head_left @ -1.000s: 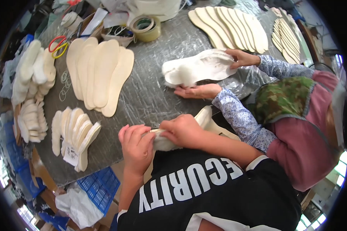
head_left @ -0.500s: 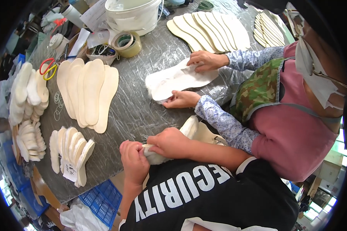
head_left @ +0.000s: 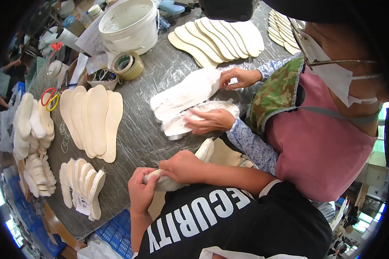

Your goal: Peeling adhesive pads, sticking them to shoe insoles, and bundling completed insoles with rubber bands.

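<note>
My left hand (head_left: 141, 186) and my right hand (head_left: 182, 166) are side by side above the table's near edge, in front of my black shirt. Both are closed on a fleece-lined insole (head_left: 205, 150), whose cream edge and white pile show between and beyond my fingers. My right thumb and fingers pinch its edge close to my left hand. Part of the insole is hidden by my hands. On the right, a co-worker's hands (head_left: 209, 121) touch two white fleecy insoles (head_left: 183, 94) on the table.
Fanned cream insoles (head_left: 100, 123) lie left of centre, with more (head_left: 214, 42) at the back. Labelled fleecy insoles (head_left: 80, 183) sit near the left edge. A white bucket (head_left: 129, 32), tape rolls (head_left: 129, 67) and scissors (head_left: 50, 98) stand farther off. A blue crate (head_left: 116, 235) is below.
The co-worker's insoles, earlier together as one piece in both hands, now lie apart, side by side. My hands keep their grip on the insole with little change. The whole view has shifted slightly.
</note>
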The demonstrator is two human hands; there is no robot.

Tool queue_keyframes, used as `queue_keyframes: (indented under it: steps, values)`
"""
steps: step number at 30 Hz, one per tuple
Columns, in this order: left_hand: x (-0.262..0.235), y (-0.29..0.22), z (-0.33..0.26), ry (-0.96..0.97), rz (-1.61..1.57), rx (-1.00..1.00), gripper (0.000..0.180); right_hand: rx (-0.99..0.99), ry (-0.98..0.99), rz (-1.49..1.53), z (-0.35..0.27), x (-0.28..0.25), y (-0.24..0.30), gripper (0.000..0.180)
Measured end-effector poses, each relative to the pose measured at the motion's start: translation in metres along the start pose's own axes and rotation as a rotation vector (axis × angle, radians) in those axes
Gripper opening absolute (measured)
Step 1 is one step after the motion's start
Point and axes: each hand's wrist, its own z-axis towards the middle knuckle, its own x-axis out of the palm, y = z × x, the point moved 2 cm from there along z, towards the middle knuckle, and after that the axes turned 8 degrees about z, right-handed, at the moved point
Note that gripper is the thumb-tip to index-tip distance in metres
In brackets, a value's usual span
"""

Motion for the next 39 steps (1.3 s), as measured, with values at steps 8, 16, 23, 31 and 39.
queue_keyframes:
  steps: [8, 16, 23, 31, 39]
  values:
    - [0.007, -0.003, 0.004, -0.017, -0.065, 0.149, 0.007, 0.004, 0.107, 0.144, -0.006, -0.008, -0.003, 0.025]
    - [0.017, 0.002, 0.001, -0.038, -0.536, -0.236, 0.011, -0.016, 0.056, 0.078, -0.01, -0.005, -0.015, 0.024]
    - [0.012, 0.009, 0.004, 0.056, -0.222, -0.043, 0.011, -0.008, 0.072, 0.107, -0.01, -0.006, -0.016, 0.023]
    - [0.01, 0.005, 0.009, -0.027, -0.592, -0.002, 0.054, 0.008, -0.039, 0.104, -0.007, -0.016, -0.013, 0.018]
    - [-0.006, -0.025, 0.02, -0.009, -0.573, 0.01, 0.039, -0.124, -0.321, 0.16, -0.007, -0.037, 0.005, 0.02]
